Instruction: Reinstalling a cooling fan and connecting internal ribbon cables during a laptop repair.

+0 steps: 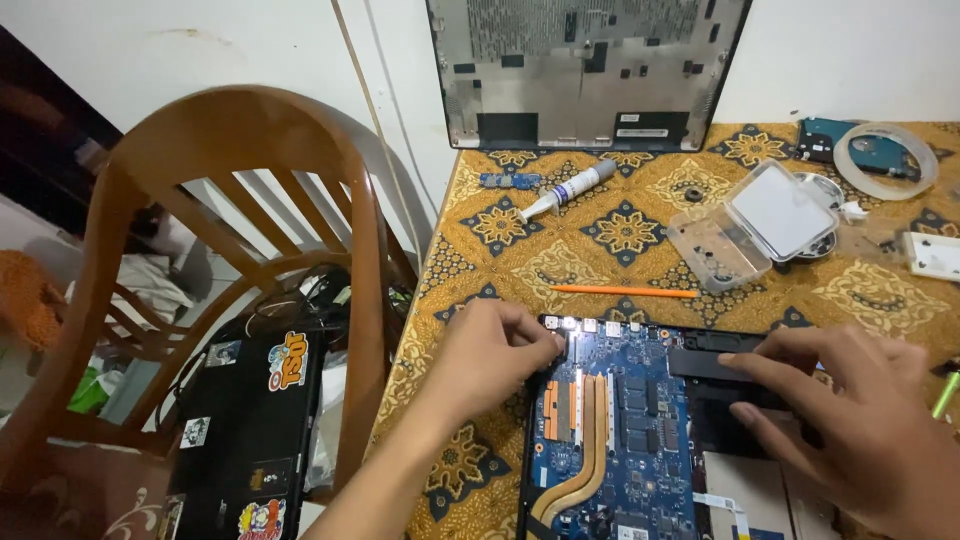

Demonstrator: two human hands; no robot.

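An opened laptop base (640,430) lies on the patterned tablecloth, showing a blue circuit board with copper heat pipes (585,460). My left hand (495,355) rests at the board's upper left corner, its fingertips pinched at the edge near the small connectors. Over the black part at the upper right of the base lies my right hand (850,420), fingers spread and pressing on it. Neither hand lifts anything clear of the laptop.
The laptop's bottom cover (585,70) leans on the wall. An orange stick (625,291), a white paste syringe (570,188), a clear plastic box (755,225) and a hard drive (865,150) lie on the table. A wooden chair (250,250) at left holds a stickered black laptop (250,430).
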